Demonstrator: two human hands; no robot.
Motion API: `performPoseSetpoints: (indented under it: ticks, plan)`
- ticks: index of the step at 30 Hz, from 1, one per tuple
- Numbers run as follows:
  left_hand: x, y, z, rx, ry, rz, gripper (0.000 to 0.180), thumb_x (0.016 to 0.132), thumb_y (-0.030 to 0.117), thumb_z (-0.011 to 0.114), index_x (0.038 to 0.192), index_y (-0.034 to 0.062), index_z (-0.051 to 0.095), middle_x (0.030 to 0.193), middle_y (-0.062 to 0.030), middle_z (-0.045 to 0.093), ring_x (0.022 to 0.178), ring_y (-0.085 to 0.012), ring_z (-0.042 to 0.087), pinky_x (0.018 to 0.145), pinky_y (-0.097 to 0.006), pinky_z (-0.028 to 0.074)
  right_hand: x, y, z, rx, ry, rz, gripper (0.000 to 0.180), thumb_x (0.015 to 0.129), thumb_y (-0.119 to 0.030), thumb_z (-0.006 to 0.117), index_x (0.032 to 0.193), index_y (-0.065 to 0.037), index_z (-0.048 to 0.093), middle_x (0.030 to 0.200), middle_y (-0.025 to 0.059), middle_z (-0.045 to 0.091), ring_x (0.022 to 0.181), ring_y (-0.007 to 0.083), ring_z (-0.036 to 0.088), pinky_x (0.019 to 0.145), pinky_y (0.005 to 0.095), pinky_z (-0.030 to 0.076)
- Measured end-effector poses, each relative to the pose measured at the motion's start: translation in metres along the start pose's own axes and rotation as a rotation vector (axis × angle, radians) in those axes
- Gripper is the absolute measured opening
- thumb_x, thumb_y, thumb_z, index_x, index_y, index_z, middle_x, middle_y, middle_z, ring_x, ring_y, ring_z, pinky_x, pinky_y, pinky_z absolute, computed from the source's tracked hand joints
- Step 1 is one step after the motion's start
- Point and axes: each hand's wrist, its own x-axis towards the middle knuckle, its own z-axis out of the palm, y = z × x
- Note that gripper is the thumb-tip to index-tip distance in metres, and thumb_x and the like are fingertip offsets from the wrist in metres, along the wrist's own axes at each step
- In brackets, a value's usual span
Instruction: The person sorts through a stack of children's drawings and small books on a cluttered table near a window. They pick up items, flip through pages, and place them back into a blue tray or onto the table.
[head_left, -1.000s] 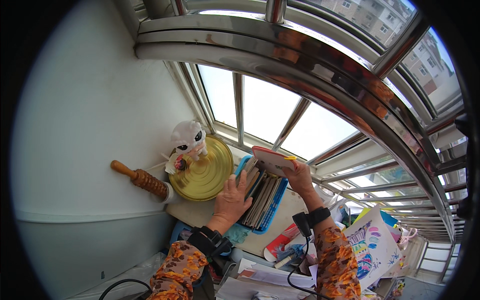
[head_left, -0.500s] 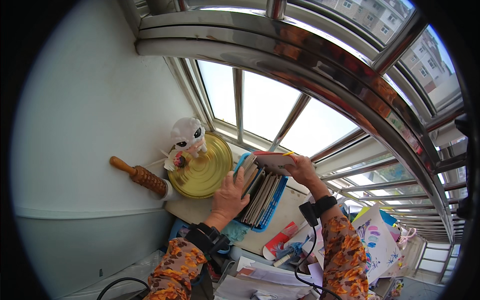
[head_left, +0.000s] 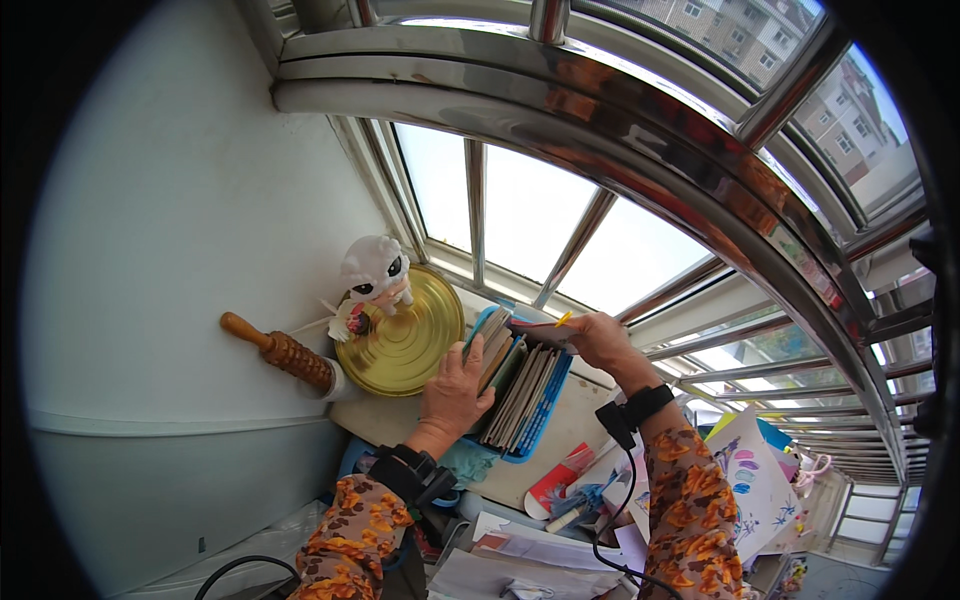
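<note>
A blue basket (head_left: 545, 420) packed with upright books (head_left: 525, 385) stands on a pale table by the window. My left hand (head_left: 455, 390) lies flat against the left side of the row, fingers on the nearest book. My right hand (head_left: 600, 338) is at the far end of the basket, gripping a thin book with a red and yellow edge (head_left: 540, 323) that lies across the tops of the others. Both arms wear orange patterned sleeves and a black wrist strap.
A round gold tin lid (head_left: 405, 345) leans at the left with a white plush toy (head_left: 372, 275) on it. A wooden rolling pin (head_left: 280, 350) rests against the white wall. Papers, a drawing (head_left: 750, 480) and a red packet (head_left: 555, 485) litter the table's near side.
My right hand has lowered the thin book from above the basket down onto the tops of the standing books. My left hand stays pressed on the row.
</note>
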Motion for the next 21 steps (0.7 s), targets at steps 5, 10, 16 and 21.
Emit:
performPoseSetpoints:
  ticks: [5,10,16,21]
  plan:
    - [-0.001,-0.003,-0.001,0.034,0.004,0.009,0.083,0.074,0.03,0.069,0.146,0.0076,0.033,0.125,-0.0185,0.046,0.109,-0.0327,0.055,0.076,-0.038,0.056,-0.014,0.005,-0.008,0.215,-0.072,0.023,0.019,0.089,-0.009,0.059,0.101,-0.014,0.072,0.09,0.0139,0.07,0.084,0.0302,0.068,0.075,0.0391,0.053]
    - [-0.002,-0.001,-0.001,0.054,0.006,0.007,0.084,0.074,0.03,0.069,0.146,0.0071,0.033,0.125,-0.0196,0.046,0.108,-0.0333,0.055,0.076,-0.038,0.056,-0.004,-0.002,-0.004,0.167,-0.032,0.121,0.018,0.082,-0.007,0.06,0.095,-0.011,0.071,0.084,0.0144,0.069,0.082,0.0308,0.067,0.074,0.04,0.053]
    - [-0.002,-0.002,-0.002,0.009,0.005,0.018,0.084,0.073,0.029,0.07,0.145,0.007,0.032,0.125,-0.0198,0.046,0.109,-0.0341,0.054,0.078,-0.039,0.055,0.016,-0.015,-0.006,0.025,-0.102,0.231,0.029,0.077,-0.004,0.058,0.1,-0.014,0.073,0.088,0.0156,0.07,0.087,0.0322,0.067,0.078,0.0396,0.054]
    - [-0.002,-0.002,-0.003,0.014,0.0,0.011,0.085,0.073,0.029,0.07,0.145,0.0063,0.032,0.125,-0.0197,0.046,0.11,-0.0344,0.054,0.079,-0.04,0.055,0.027,-0.03,0.0,-0.251,-0.142,0.26,0.023,0.078,-0.01,0.064,0.099,-0.014,0.074,0.089,0.0124,0.071,0.087,0.0294,0.069,0.076,0.038,0.055]
